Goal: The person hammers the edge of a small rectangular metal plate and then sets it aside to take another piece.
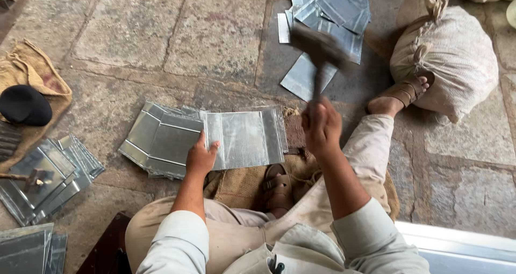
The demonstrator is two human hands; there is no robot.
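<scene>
Person seated on a stone floor point(215, 32), legs spread, sandals on both feet. Left hand point(201, 157), centre of frame, lies flat with fingers spread on the near left edge of a bent metal sheet point(244, 138), pinning it down; the sheet rests on burlap sacking point(239, 184) between the legs. Right hand point(321, 124), right of centre, has its fingers closed tight around the handle of a hammer point(321, 51); the hammer is raised above the sheet, head blurred. Stack of folded metal pieces point(161, 139) just left of the sheet, touching it. Loose flat metal sheets point(328, 16) at upper centre. Tied cloth sack point(449, 59) at upper right, beside the outstretched foot. More metal stacks point(48, 180) at lower left.
</scene>
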